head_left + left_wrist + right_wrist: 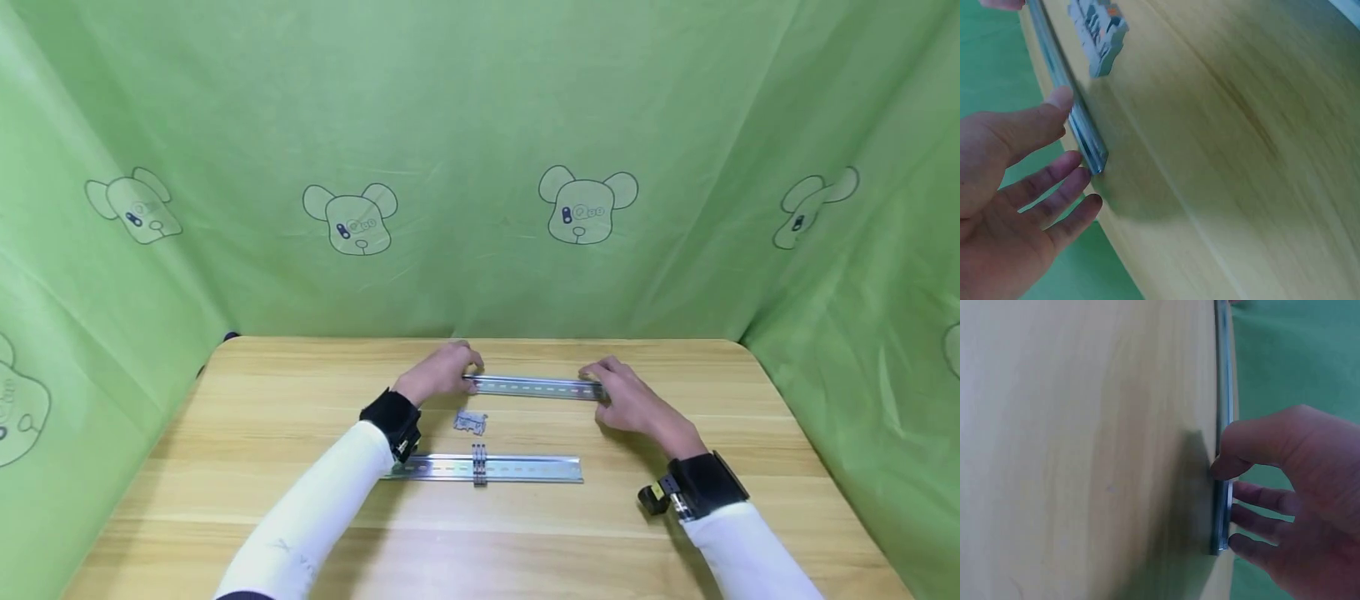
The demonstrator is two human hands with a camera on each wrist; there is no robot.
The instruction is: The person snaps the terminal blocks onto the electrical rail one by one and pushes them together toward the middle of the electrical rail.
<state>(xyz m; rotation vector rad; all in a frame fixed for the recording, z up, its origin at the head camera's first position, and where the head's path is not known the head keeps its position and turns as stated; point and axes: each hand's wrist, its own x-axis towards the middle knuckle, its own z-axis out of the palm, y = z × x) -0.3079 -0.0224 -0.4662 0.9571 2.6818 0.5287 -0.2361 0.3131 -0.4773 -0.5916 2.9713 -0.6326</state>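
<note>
Between my two hands, toward the back of the table, is a slotted metal DIN rail (pixel 536 387). At its left end my left hand (pixel 448 369) pinches it, thumb on the near edge and fingers at the far side. My right hand (pixel 626 398) grips the right end the same way, as the right wrist view shows with the rail (pixel 1224 515) between thumb and fingers. Just in front of the rail lies a grey terminal block (pixel 470 422), flat on its side; orange bits show on this block (pixel 1100 34) in the left wrist view.
Nearer me a second DIN rail (pixel 532 469) lies on the wooden table (pixel 480 542), several thin terminal blocks (pixel 479 465) clipped across it. My left wrist covers its left end. Green curtains (pixel 465 283) with printed bear heads stand along the table's back and sides.
</note>
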